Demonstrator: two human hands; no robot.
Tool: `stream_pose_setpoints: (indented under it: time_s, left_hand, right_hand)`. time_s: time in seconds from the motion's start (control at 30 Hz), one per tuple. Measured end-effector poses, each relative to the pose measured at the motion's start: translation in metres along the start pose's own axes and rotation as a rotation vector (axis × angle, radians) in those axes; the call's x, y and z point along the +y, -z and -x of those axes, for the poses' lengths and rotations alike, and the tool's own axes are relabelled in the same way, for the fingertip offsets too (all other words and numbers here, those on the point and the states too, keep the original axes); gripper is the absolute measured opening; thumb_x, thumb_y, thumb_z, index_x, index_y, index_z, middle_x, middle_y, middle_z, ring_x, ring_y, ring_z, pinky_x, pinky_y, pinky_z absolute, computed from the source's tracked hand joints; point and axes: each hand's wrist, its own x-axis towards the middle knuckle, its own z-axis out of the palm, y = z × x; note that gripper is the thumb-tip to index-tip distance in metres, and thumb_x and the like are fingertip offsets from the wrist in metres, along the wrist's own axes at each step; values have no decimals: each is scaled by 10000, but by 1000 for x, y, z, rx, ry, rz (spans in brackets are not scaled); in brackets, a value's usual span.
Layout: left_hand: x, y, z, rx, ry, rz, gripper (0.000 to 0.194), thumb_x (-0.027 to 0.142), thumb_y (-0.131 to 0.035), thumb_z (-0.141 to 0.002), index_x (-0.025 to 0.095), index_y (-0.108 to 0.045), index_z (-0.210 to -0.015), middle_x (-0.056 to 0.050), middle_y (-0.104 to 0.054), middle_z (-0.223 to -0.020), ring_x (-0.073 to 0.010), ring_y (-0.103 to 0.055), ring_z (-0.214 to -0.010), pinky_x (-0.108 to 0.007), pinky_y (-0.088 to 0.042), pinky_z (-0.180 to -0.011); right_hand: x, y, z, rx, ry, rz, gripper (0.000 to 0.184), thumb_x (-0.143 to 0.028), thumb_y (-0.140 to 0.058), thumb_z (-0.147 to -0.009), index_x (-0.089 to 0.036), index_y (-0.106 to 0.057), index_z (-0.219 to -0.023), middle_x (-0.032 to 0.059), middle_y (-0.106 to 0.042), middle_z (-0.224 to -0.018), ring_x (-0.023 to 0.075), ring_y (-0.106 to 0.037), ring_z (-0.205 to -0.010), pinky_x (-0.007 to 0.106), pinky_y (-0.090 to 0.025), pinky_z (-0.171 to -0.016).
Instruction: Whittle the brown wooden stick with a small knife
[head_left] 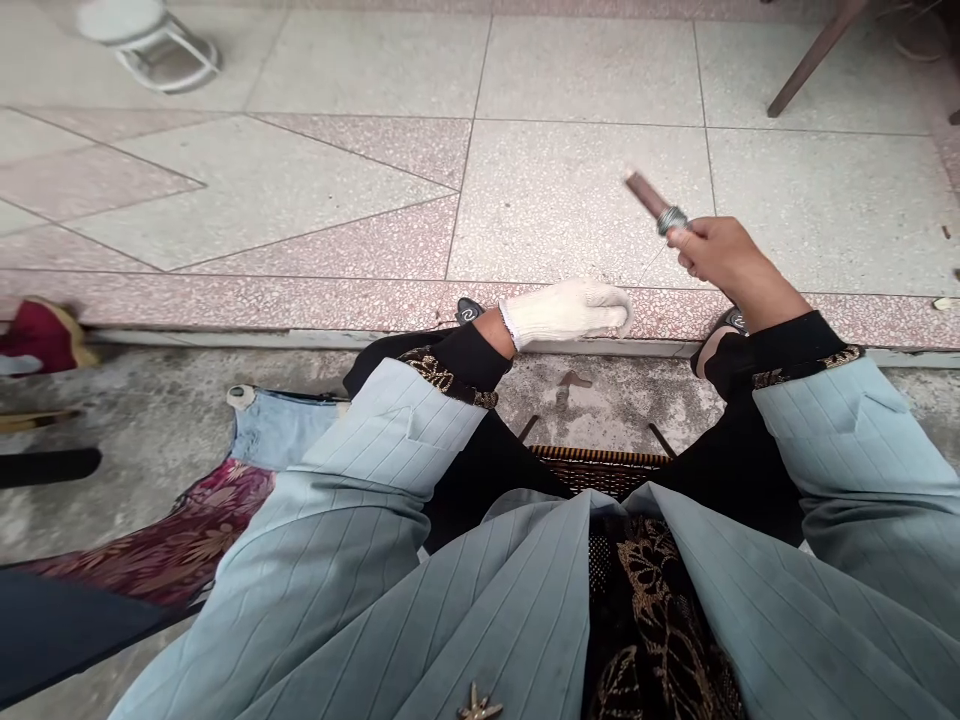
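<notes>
My right hand (716, 255), bare, is closed around the lower end of a brown stick (646, 193) with thin metal wire (671, 220) wound round it. The stick tilts up and to the left over the tiled floor. A fine strand runs from the coil down toward my left hand (574, 310), which wears a white knitted glove. The gloved fingers are curled closed near the tile edge; the strand seems to end at them, though the exact grip is hidden. Part of the stick is hidden inside my right fist.
A pink stone edge (300, 305) separates the pale tiles from the lower rough concrete (165, 400). A white stool (169, 50) stands far left, a brown furniture leg (814, 60) far right. Blue denim cloth (281, 425) and a red shoe (45, 338) are at left.
</notes>
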Motion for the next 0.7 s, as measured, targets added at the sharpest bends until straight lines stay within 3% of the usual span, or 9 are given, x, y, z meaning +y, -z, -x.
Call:
stream_pose_setpoints:
  time_s: [0.1, 0.17, 0.33, 0.4, 0.47, 0.53, 0.63, 0.7]
  left_hand:
    - [8, 10, 9, 77, 40, -103, 270, 348, -493, -896, 143, -668, -909, -7, -598, -737, -97, -489, -649, -208, -358, -610]
    - [10, 18, 18, 130, 64, -129, 272, 356, -495, -898, 145, -666, -914, -3, -582, -719, -92, -472, -621, -210, -343, -593]
    - [4, 29, 33, 250, 127, -84, 284, 376, -493, -910, 144, -655, -933, 0, -542, -684, -76, -413, -535, -213, -307, -527]
    - [-1, 25, 30, 240, 131, -4, 290, 391, -497, -911, 142, -645, -907, -3, -537, -680, -75, -406, -527, -213, -306, -514]
    - [-7, 17, 23, 247, 134, 63, 270, 377, -493, -917, 145, -631, -920, -3, -529, -676, -80, -416, -540, -209, -315, -518]
    - [-11, 6, 15, 245, 126, 102, 266, 373, -478, -927, 146, -614, -900, 2, -501, -662, -84, -413, -542, -208, -316, -513]
    - [-10, -11, 7, 140, 115, 143, 294, 406, -466, -929, 157, -621, -923, 6, -512, -684, -87, -422, -547, -207, -337, -513]
    - [-6, -18, 5, 71, 78, 148, 288, 403, -479, -917, 169, -646, -926, -6, -553, -715, -96, -452, -567, -216, -358, -526]
  right_hand:
    - [0, 2, 4, -116, 34, 370, 457, -640, -621, -797, -189, -674, -851, 54, -550, -650, 183, -482, -629, 333, -329, -575]
    - [-2, 3, 10, -258, 67, 476, 422, -608, -652, -780, -202, -712, -875, 56, -595, -680, 185, -496, -639, 339, -341, -590]
    - [-13, 7, 30, -757, 174, 314, 310, -528, -751, -706, -271, -766, -878, 5, -652, -697, 178, -537, -655, 327, -383, -608]
    - [-20, 9, 38, -851, 205, 251, 284, -503, -788, -673, -288, -769, -856, -11, -652, -690, 172, -546, -655, 319, -390, -605]
    - [-25, 13, 45, -799, 245, 155, 300, -514, -763, -710, -275, -755, -892, -16, -626, -676, 154, -530, -632, 308, -397, -600]
    - [-28, 16, 48, -585, 281, -48, 342, -549, -676, -800, -246, -721, -951, -14, -577, -658, 128, -483, -583, 294, -391, -576]
    - [-22, 17, 44, -201, 257, -280, 384, -576, -577, -873, -211, -667, -953, -13, -505, -627, 109, -405, -518, 278, -348, -515]
    - [-14, 16, 38, -100, 194, -260, 365, -558, -598, -862, -198, -648, -903, -8, -492, -619, 109, -389, -508, 278, -325, -495]
